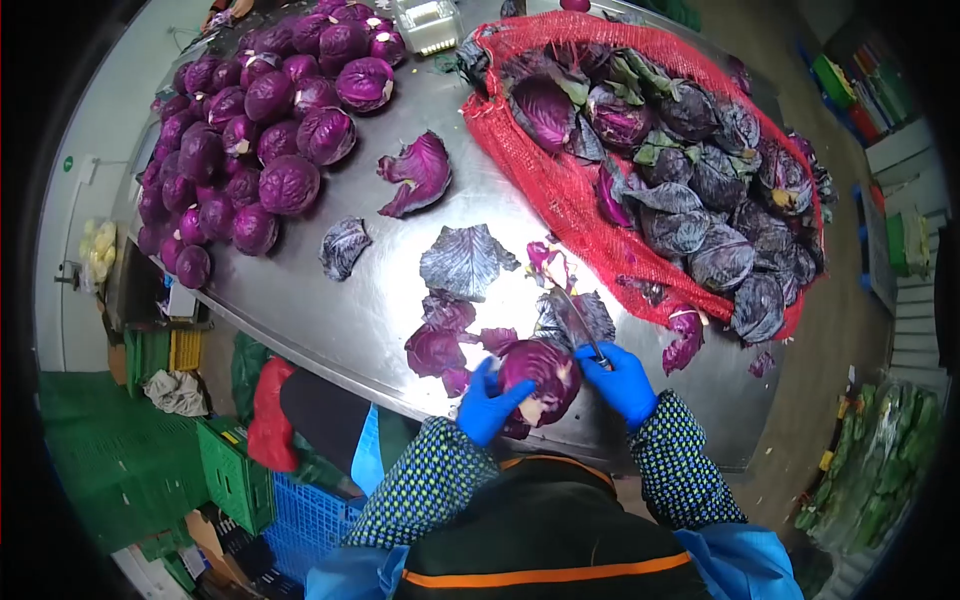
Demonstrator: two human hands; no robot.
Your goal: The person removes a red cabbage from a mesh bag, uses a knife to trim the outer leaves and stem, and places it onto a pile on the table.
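1 purple cabbage (548,372) between 2 hands: left hand (490,403) gripping its left side, right hand (622,383) clasping knife (576,322), blade pointing forward and slightly left.

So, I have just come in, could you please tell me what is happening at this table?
A person in blue gloves is working on a red cabbage at the steel table. The left hand steadies the head from its side, while the right hand holds a knife beside it. Loose cabbage leaves lie around the work. To the left is a pile of bright purple cabbages; to the right, an open red mesh sack holds darker, leafier heads.
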